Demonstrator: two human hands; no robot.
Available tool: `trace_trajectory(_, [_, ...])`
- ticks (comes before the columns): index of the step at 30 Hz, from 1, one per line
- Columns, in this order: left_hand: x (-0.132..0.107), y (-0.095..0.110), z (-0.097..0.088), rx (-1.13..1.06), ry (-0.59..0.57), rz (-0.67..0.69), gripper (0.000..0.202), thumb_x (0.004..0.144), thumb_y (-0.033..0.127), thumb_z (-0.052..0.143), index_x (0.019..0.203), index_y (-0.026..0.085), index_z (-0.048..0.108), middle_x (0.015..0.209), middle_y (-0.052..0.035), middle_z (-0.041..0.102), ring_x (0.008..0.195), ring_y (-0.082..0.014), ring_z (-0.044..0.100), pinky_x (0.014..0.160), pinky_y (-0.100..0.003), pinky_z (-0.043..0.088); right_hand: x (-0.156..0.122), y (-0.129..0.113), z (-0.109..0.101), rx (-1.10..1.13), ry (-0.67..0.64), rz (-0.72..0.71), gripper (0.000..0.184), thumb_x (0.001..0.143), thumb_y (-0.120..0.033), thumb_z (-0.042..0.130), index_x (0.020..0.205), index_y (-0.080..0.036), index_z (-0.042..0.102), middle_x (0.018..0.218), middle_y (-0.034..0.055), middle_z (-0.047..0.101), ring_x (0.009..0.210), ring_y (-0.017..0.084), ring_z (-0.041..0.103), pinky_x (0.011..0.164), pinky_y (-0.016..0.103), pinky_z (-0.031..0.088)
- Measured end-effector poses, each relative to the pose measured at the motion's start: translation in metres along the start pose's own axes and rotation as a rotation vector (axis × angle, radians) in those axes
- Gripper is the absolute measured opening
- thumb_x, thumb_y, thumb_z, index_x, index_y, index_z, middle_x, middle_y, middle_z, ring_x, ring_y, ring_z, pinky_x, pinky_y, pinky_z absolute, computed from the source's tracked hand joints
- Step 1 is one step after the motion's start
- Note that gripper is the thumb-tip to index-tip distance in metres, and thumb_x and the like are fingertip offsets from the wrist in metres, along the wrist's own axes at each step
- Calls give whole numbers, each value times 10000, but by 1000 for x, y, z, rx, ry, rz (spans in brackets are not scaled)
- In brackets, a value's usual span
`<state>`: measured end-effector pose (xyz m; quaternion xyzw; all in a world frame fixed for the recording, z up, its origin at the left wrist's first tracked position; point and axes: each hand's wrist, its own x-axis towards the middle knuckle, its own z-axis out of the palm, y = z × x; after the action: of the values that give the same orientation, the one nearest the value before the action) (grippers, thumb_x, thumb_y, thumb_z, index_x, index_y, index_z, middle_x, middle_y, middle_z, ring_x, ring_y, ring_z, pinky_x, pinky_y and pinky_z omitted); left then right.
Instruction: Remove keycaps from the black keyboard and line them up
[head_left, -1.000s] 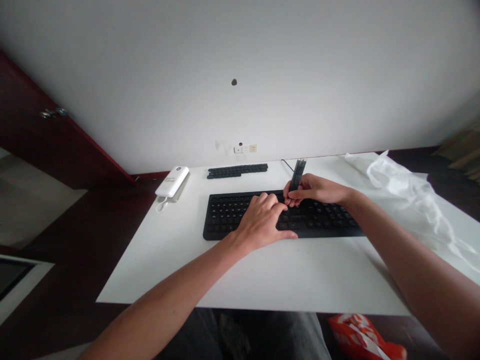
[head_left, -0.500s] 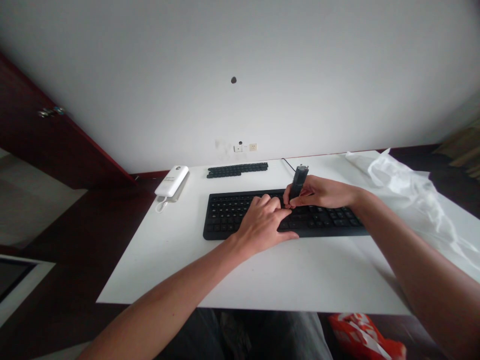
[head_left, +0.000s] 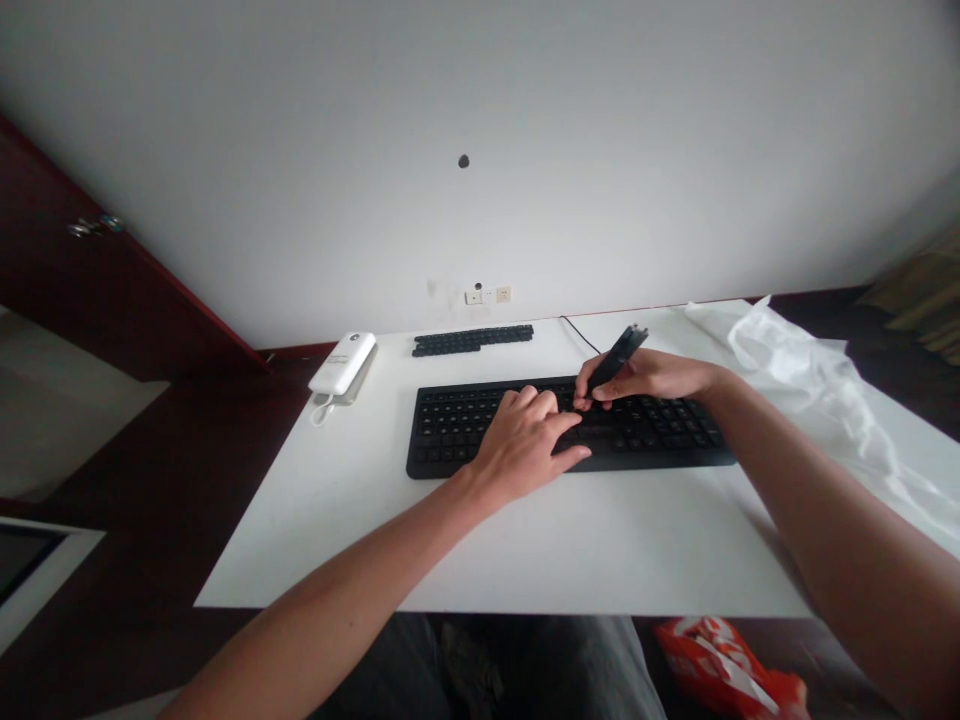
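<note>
A black keyboard (head_left: 457,425) lies across the middle of the white table. My left hand (head_left: 521,435) rests on its centre, thumb spread apart, other fingers bent over the keys, nothing visible in its grasp. Just right of it, my right hand (head_left: 630,380) is closed around a black stick-like tool (head_left: 619,355) with small prongs on its upper end. The tool slants up to the right, and its lower end is hidden by my fingers at the keys. Behind the keyboard, black keycaps (head_left: 472,340) are laid out in rows.
On the left stands a white power bank (head_left: 343,364) with a short white cable (head_left: 322,408). Crumpled white plastic sheeting (head_left: 810,380) covers the table's right side. A black cord (head_left: 581,333) runs behind the keyboard. Below the front edge sits a red bag (head_left: 727,665).
The black tool has tipped to the right, from nearly upright to a clear slant, as my right hand turned. My left hand stays on the keyboard.
</note>
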<state>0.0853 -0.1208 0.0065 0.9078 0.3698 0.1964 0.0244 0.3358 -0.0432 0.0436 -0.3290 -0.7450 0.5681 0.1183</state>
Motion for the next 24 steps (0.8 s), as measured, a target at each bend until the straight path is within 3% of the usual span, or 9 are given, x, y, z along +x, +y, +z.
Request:
trace_trajectory(6, [1,-3,-1,-28,56,-29,402,950,432,666,1314,262,672,1046,-54,620,1020,-236,524,926,-388,424,18,12,10,164,340,-108,346,838,-473,771,1039,-197,717,1019,85,764,982,267,705,782,359,539])
trace_trajectory(11, [3,-5,1,-16,81,-46,351,955,433,655,1248,247,712,1040,-65,628,1021,-239,537,921,-392,435,31,28,14,288,589,-170,353,809,-456,801,1026,-196,700,1042,87,755,837,210,692,708,336,514])
trace_trajectory(24, [28,-12,-2,-56,33,-122,152,879,381,756,944,248,792,898,-45,650,940,-232,566,865,-367,446,34,33,14,314,621,-190,381,810,-477,788,1024,-176,692,1034,103,760,775,186,658,675,318,507])
